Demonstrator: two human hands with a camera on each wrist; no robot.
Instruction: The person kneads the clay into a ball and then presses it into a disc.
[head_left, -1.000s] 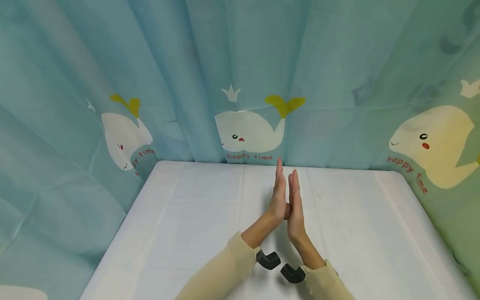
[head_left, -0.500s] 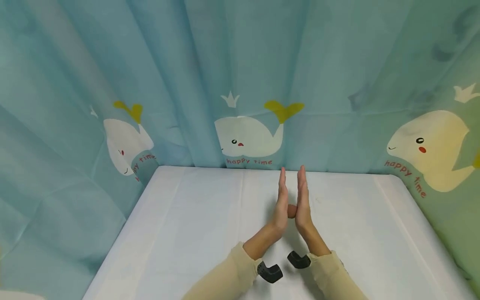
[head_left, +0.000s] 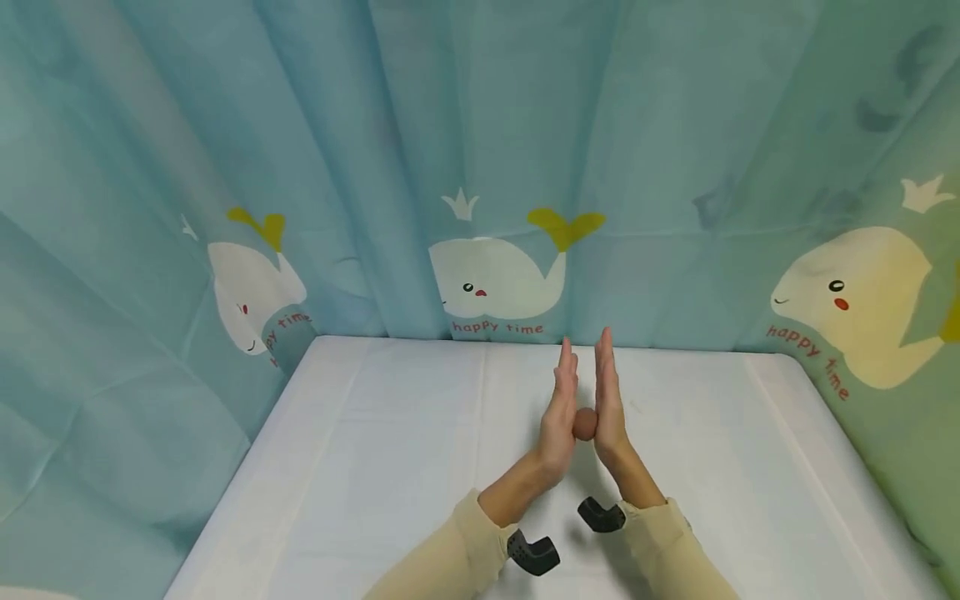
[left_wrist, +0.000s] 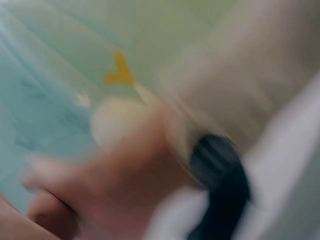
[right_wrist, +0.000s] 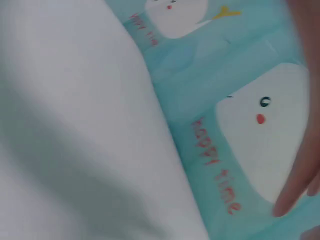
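Note:
A small, smooth reddish-brown ball [head_left: 585,424], which looks like clay, sits between two facing palms in the head view. My left hand [head_left: 561,421] touches it from the left, fingers straight and pointing away from me. From the other side, my right hand [head_left: 610,408] presses on it, also with straight fingers. Both hands are above the table. In the left wrist view the right hand [left_wrist: 115,185] is blurred. Only part of a hand [right_wrist: 302,160] shows at the right edge of the right wrist view, with the ball out of sight there.
A white-covered table [head_left: 397,450] lies under the hands. Behind it and along its sides hangs a blue-green curtain [head_left: 660,125] printed with whales. Each wrist carries a black camera mount, such as the left mount [head_left: 533,554], and these stand close together.
The hands have slid back and forth against each other: the right hand moved forward and the left drew slightly back. The palms are farther apart, and more of the ball shows, now rounder.

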